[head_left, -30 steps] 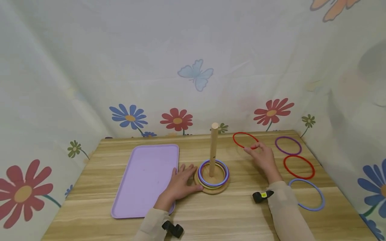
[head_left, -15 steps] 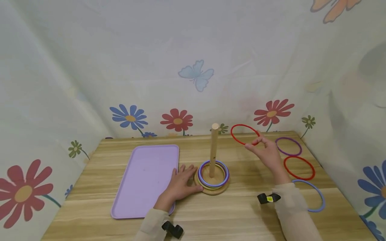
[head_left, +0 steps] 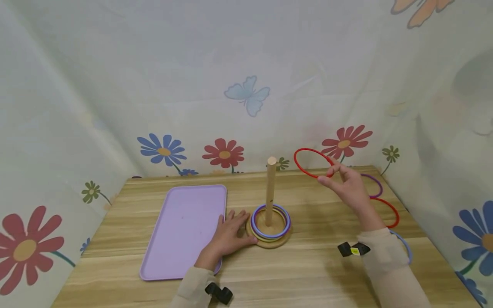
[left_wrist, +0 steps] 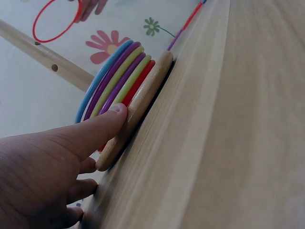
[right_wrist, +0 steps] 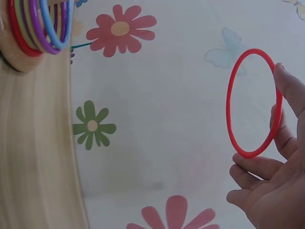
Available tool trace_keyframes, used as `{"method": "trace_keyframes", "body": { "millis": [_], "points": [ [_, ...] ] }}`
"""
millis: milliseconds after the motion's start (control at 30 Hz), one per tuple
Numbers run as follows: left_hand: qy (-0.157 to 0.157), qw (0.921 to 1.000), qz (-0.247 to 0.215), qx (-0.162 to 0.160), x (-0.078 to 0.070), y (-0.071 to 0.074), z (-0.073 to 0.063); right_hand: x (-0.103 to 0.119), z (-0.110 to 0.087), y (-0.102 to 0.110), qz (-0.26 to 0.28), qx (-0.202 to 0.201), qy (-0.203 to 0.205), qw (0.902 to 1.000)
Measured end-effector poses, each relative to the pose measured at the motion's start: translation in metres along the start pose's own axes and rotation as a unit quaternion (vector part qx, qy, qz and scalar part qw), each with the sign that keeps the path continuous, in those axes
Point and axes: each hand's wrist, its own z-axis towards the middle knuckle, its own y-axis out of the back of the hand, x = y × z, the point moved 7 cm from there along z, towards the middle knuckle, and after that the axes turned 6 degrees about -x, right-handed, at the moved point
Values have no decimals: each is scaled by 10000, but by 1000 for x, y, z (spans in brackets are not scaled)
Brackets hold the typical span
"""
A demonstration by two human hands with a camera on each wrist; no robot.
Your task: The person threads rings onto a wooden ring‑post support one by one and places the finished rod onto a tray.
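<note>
My right hand [head_left: 350, 188] pinches a thin red ring [right_wrist: 228, 109] between thumb and fingers, up in the air to the right of the wooden post [head_left: 270, 192]. Around the foot of that post lies a stack of red, yellow, purple and blue rings, a blue ring [left_wrist: 99, 78] on top, over a round wooden base [left_wrist: 139, 109]. My left hand [head_left: 227, 237] lies beside the base on its left, fingers spread. In the left wrist view its thumb [left_wrist: 107, 123] presses the base's edge, while the other fingers reach partly out of sight behind it.
A flat lilac tray [head_left: 182, 226] lies on the left of the wooden table [head_left: 308, 273]. A purple ring [head_left: 381, 184], another red ring [head_left: 397, 216] and a light blue ring [head_left: 408, 248] lie at the right, partly hidden by my right arm. A flowered cloth hangs behind.
The right hand has raised the red ring off the back of the table and moved slightly right. The left hand stays at the base.
</note>
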Motion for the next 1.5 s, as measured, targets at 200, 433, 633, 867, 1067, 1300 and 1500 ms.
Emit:
{"method": "trace_keyframes", "body": {
  "millis": [200, 433, 633, 867, 1067, 1300, 1500],
  "points": [
    [12, 10000, 31, 8, 1, 0, 0, 18, 4, -1, 58, 92, 209, 9997],
    [20, 10000, 64, 27, 0, -1, 0, 36, 8, -3, 290, 195, 386, 9986],
    [22, 10000, 49, 17, 0, 0, 0, 50, 12, -3, 371, 289, 488, 9977],
    [11, 10000, 71, 23, -2, 0, -1, 64, 15, 0, 291, 234, 678, 9970],
    [-50, 10000, 57, -47, -3, 2, -1, 74, 17, -1, 393, 316, 857, 9950],
    [-20, 10000, 26, -43, -3, 1, 0, 86, 16, -5, 380, 435, 900, 9943],
    [-20, 10000, 32, -23, -2, 0, 0, 92, 15, -9, 411, 518, 937, 9934]
  ]
}}
